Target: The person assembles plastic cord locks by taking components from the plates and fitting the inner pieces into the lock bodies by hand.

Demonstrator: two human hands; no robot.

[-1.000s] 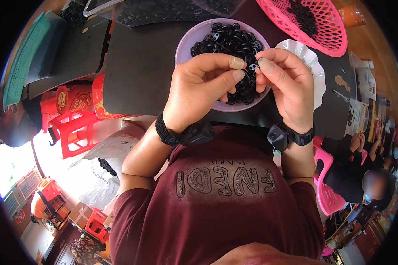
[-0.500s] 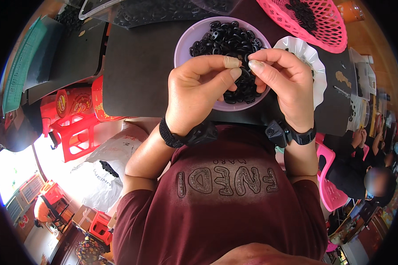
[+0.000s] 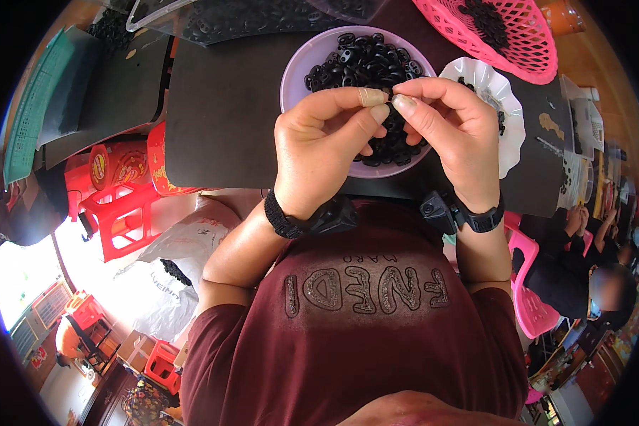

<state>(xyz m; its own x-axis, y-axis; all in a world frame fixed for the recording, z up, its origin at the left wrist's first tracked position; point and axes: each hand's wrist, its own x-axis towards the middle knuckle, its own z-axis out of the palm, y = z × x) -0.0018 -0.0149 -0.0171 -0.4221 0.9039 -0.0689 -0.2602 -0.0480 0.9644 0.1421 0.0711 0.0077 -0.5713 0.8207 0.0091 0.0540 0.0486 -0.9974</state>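
Both hands meet above a light purple bowl [image 3: 289, 92] heaped with small black oval parts [image 3: 366, 62], some showing two holes. My left hand [image 3: 319, 131] has thumb and index finger pinched together, with a tan bandage round the index fingertip. My right hand [image 3: 458, 131] pinches in the same way, its tips touching or almost touching the left ones. Whatever lies between the fingertips is too small and covered to make out. Beside my right hand stands a white dish with a wavy rim [image 3: 512, 142], with some black bits in it.
Behind the bowl stands a clear plastic bin [image 3: 227, 28] of black parts. A pink lattice basket [image 3: 539, 53] with black pieces sits at the far right. Red stools [image 3: 121, 220] and a white sack [image 3: 167, 284] are on the floor at left. Other people [image 3: 607, 291] sit at right.
My hands have come closer together, the left shifting slightly right and the right slightly left, so the gap between the fingertips has closed. More of the white dish shows.
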